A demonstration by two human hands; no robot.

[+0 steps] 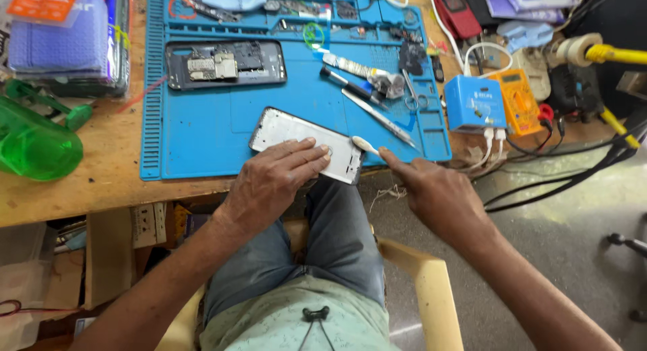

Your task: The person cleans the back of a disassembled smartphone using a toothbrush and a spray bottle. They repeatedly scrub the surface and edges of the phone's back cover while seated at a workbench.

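Note:
A white phone back cover (296,136) lies at the near edge of the blue work mat (202,132). My left hand (273,179) rests flat on the cover's near half, fingers spread, pinning it down. My right hand (431,189) is closed around a small white brush (365,145), whose head touches the cover's right end. An opened black phone body (226,63) with bare circuit parts sits further back on the mat.
Tweezers, a screwdriver (350,88) and small tools lie on the mat's right part. A blue box (474,105) and an orange meter (517,98) stand right of it, with cables trailing. A green plastic bottle (34,142) lies at far left.

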